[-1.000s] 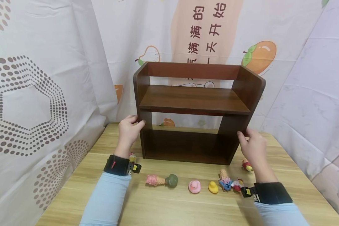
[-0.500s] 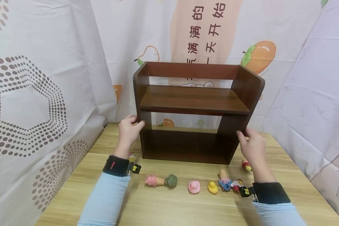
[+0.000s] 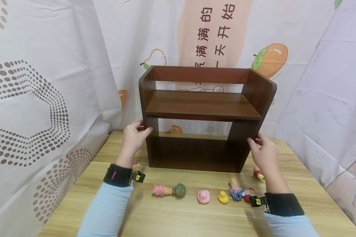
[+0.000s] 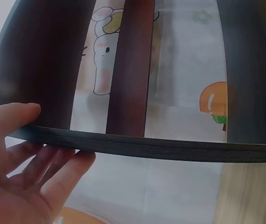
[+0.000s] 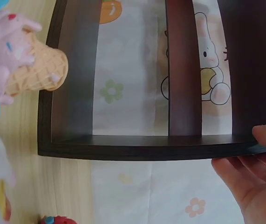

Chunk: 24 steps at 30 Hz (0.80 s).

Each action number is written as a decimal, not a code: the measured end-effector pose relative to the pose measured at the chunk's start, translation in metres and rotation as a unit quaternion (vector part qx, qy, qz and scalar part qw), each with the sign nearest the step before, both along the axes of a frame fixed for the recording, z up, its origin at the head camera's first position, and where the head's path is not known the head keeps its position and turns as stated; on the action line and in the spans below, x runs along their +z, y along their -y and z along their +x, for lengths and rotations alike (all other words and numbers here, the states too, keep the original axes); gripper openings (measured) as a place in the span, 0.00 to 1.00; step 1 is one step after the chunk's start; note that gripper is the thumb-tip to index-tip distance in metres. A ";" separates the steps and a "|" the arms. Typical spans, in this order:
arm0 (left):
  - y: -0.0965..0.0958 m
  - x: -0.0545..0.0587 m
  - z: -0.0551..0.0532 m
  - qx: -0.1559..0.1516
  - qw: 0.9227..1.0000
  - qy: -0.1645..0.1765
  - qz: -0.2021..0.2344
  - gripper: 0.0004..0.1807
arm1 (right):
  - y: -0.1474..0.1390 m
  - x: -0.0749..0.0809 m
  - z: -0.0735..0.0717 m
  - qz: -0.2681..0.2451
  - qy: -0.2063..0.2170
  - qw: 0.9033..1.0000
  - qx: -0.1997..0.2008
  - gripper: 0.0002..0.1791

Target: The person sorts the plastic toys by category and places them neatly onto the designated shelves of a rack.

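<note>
A dark brown two-tier wooden shelf (image 3: pixel 203 104) stands upright on the table. My left hand (image 3: pixel 134 135) grips the front edge of its left side panel, thumb on the inner face and fingers outside, as the left wrist view shows with the thumb (image 4: pixel 23 113) above the edge. On the opposite panel my right hand (image 3: pixel 265 152) holds the edge in the same way, its fingers (image 5: pixel 237 179) under the panel in the right wrist view. Both tiers hold nothing.
Small toys lie before the shelf: a pink ice-cream cone (image 3: pixel 161 190), a green toy (image 3: pixel 179 190), a pink duck (image 3: pixel 203 196), a yellow duck (image 3: pixel 223 197) and a blue-and-pink cone toy (image 3: pixel 235 191). More figures (image 3: pixel 258 173) lie beside the wrists. A printed curtain (image 3: pixel 166 29) hangs behind.
My left wrist and forearm have shifted slightly left, showing more of the small figure beside them. Both hands keep their grip, and the shelf stays in place.
</note>
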<state>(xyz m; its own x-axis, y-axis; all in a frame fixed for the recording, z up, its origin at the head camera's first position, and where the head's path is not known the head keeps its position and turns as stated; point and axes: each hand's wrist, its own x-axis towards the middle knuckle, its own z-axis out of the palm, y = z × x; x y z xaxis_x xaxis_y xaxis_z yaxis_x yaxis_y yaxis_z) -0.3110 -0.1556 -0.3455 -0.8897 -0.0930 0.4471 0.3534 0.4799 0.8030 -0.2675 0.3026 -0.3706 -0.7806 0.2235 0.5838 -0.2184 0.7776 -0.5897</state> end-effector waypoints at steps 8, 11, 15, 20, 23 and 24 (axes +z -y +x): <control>0.007 0.005 0.006 -0.014 0.999 0.015 -0.041 0.29 | 0.005 0.005 0.009 -0.053 0.030 0.997 0.046 0.30; 0.009 0.008 0.009 -0.026 0.998 0.027 -0.054 0.32 | 0.006 0.007 0.013 -0.070 0.045 0.995 0.060 0.35; 0.011 0.009 0.013 -0.037 0.996 0.034 -0.067 0.34 | 0.007 0.006 0.015 -0.091 0.055 0.992 0.075 0.39; 0.014 0.010 0.019 -0.047 0.995 0.041 -0.079 0.34 | 0.007 0.003 0.015 -0.113 0.053 0.988 0.092 0.41; 0.015 0.011 0.024 -0.053 0.994 0.049 -0.081 0.35 | 0.008 0.001 0.016 -0.121 0.051 0.987 0.097 0.41; 0.015 0.011 0.026 -0.055 0.994 0.050 -0.083 0.35 | 0.008 0.001 0.017 -0.122 0.051 0.986 0.098 0.41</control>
